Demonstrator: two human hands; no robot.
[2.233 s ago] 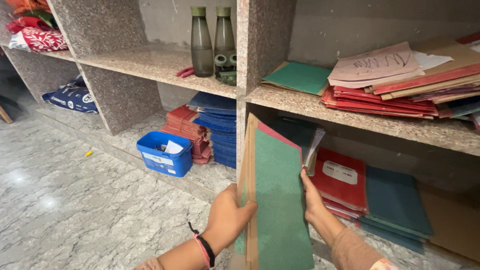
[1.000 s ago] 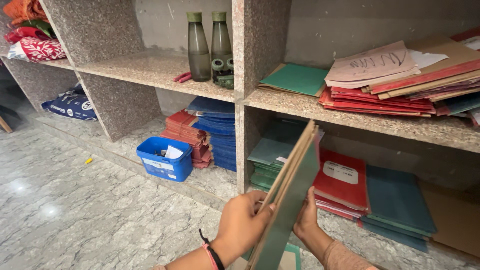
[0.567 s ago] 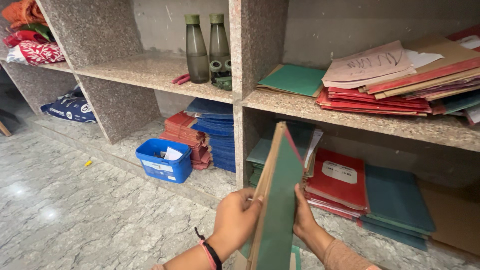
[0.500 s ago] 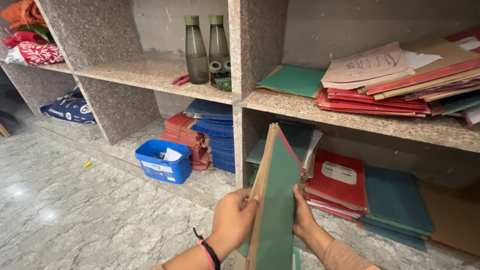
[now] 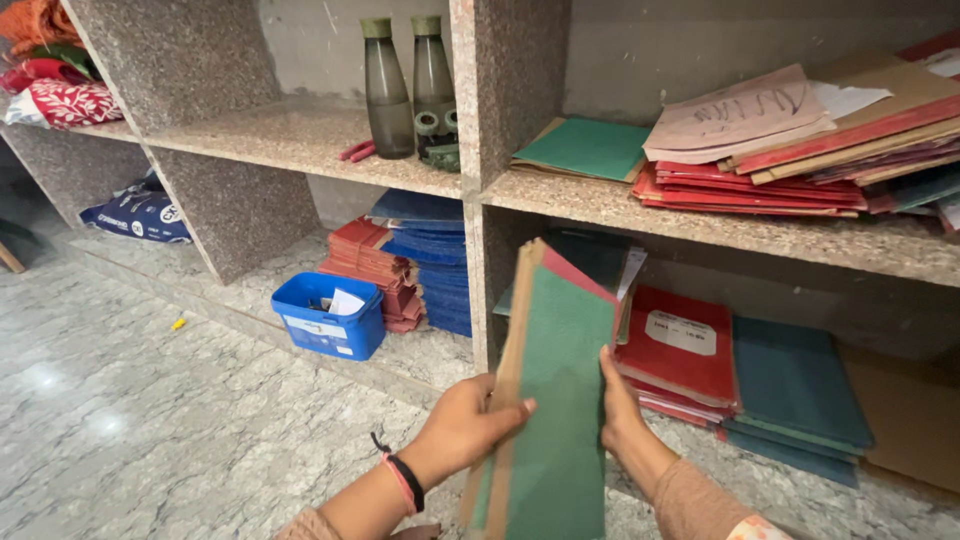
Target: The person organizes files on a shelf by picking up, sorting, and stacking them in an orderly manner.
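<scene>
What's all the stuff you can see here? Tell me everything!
Held folders: a few, green in front with brown and red edges, upright between both hands.
Bottles: two, smoky grey with green caps, upper shelf.
Green folder: one, lying on the upper right shelf.
Red and brown folders: one messy pile, upper right shelf.
Red book: one with a white label, lower right shelf.
Teal folders: one pile, beside the red book.
Blue stack: one, lower middle shelf.
Red stack: one, left of the blue stack.
Tub: one, blue, lower shelf edge.
Bag: one, dark blue, lower left.
Cloths: red and orange, top left.
Left hand: grips the folders' left edge.
Right hand: presses their right edge.
</scene>
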